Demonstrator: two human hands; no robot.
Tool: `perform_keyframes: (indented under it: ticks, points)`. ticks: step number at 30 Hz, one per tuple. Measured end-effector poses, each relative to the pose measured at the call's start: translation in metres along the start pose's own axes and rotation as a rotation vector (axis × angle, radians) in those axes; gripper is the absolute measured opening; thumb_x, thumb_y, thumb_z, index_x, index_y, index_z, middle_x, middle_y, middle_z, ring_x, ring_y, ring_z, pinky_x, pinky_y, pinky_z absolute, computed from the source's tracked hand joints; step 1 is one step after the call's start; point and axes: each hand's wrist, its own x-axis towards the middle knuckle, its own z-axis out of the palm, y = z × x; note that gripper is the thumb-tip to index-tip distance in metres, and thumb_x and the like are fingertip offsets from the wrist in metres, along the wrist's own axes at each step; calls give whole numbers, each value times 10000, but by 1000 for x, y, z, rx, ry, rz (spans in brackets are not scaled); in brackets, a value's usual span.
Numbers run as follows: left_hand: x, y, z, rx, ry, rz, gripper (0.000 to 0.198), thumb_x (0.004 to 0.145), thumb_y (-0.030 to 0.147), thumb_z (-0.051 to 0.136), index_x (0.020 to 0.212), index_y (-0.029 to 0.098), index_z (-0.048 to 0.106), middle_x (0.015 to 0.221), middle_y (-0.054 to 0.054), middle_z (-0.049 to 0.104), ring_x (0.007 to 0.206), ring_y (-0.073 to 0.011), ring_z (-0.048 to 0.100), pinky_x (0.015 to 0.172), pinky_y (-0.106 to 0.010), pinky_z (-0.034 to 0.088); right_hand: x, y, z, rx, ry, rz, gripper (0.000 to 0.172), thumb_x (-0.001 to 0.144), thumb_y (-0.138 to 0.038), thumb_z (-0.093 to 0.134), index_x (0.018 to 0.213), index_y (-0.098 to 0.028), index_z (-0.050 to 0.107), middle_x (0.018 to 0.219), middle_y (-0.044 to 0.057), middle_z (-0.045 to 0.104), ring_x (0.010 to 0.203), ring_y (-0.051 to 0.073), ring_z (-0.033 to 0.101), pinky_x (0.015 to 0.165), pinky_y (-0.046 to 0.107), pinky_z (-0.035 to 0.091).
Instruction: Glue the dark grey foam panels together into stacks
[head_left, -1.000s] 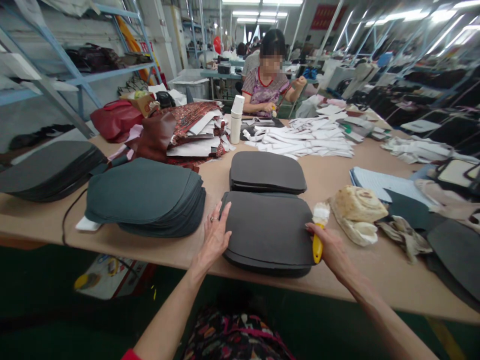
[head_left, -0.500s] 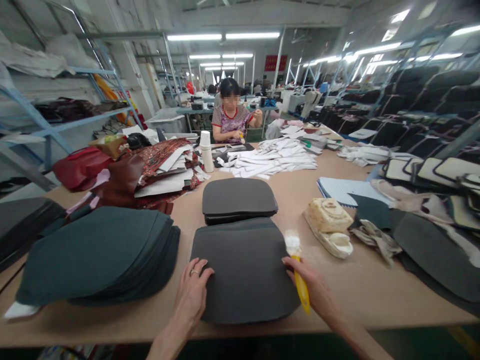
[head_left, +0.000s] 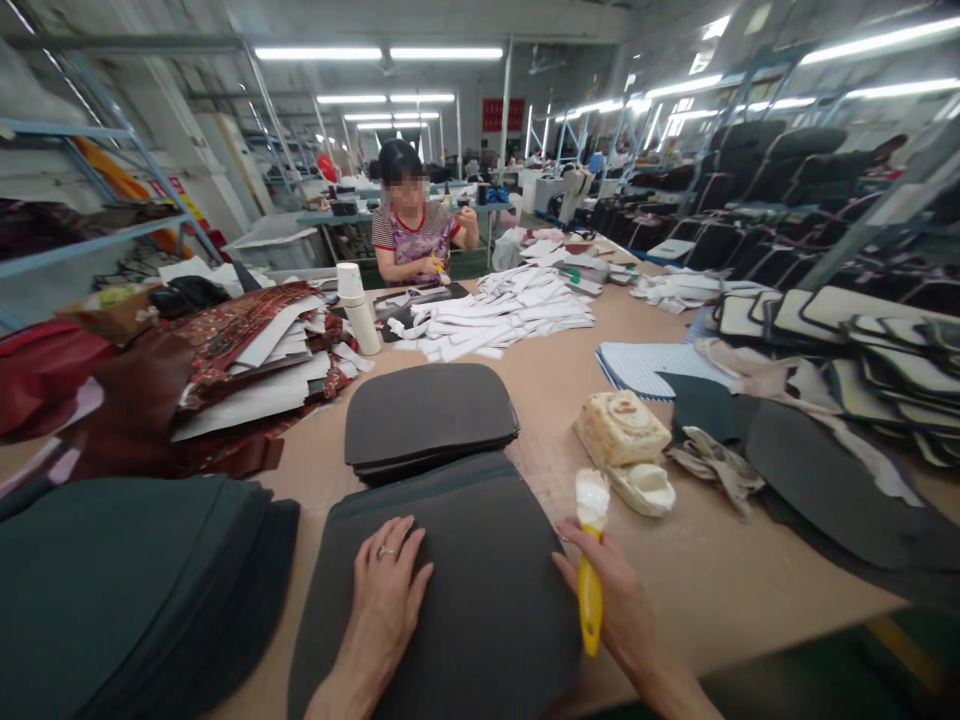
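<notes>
A stack of dark grey cut panels [head_left: 480, 590] lies in front of me, its top sheet smooth and rounded at the corners. My left hand [head_left: 388, 580] rests on the left part of that top sheet, fingers stretched out and palm down. Beside the right edge, my right hand [head_left: 604, 575] holds a brush [head_left: 591, 570] with a yellow handle and white-coated bristles pointing away from me. Its fingertips come close to the panel edge; whether they touch it I cannot tell. A smaller stack of dark panels [head_left: 431, 415] sits just beyond.
Right of the brush stands a stained, cream-coloured container [head_left: 622, 430] with a crusted top. Large dark green panels [head_left: 127, 580] are piled at left. Farther off lie white strips [head_left: 495, 310], a white bottle [head_left: 360, 310] and reddish material [head_left: 225, 350]. A co-worker [head_left: 412, 225] sits across the table.
The view has swung right and come closer to the panels. My left hand now lies farther in on the top sheet, and the brush still sits in my right hand.
</notes>
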Motion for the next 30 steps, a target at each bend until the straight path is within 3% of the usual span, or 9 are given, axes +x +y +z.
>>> perform_keyframes:
  ticks: [5,8,13,19,23,27,30]
  points:
    - [49,19,17,-117,-32,111,331,866,184,432,1177,194,546,1207,-90,602,1101,-227,552,918,-416,469,5,-17,13,30,-10,6,241,846,-197,534,1085,-228,545,1058,67,667,979,222,619,798,389,540]
    - [59,25,26,-114,-76,162,351,880,189,401,1210,161,515,1256,-108,569,1161,-247,516,955,-442,445,12,-31,28,54,-27,-12,282,847,-171,529,1124,-224,521,1116,78,646,1052,226,591,841,401,528]
    - [47,29,15,-133,-225,143,411,888,260,413,1285,154,443,1374,-112,451,1289,-254,376,1035,-446,377,10,-32,58,27,-82,-112,289,843,-199,526,1132,-216,536,1134,96,637,1055,237,594,824,392,538]
    - [25,9,-6,-176,-305,-48,591,873,448,417,1348,100,354,1437,-156,330,1342,-278,259,1092,-447,298,-9,15,86,-71,-160,-193,244,831,-403,497,975,-235,599,1035,84,679,906,252,659,713,380,561]
    - [11,-4,-10,-214,-280,-119,631,871,482,400,1358,87,334,1448,-156,304,1355,-273,223,1104,-430,277,-12,23,85,-66,-183,-97,270,805,-477,473,853,-250,611,922,71,702,850,252,668,729,385,553]
    - [6,-10,-12,-262,-275,-144,640,878,488,378,1369,84,314,1454,-148,292,1360,-269,204,1109,-420,270,-16,11,77,-44,-212,-30,281,777,-435,514,973,-256,605,1016,66,674,980,267,627,832,408,518]
    - [3,-16,-13,-280,-273,-162,663,869,500,389,1370,74,310,1451,-154,294,1359,-270,206,1108,-417,272,-17,11,75,-45,-225,-68,289,769,-395,530,1028,-284,595,1002,49,672,987,271,623,833,417,517]
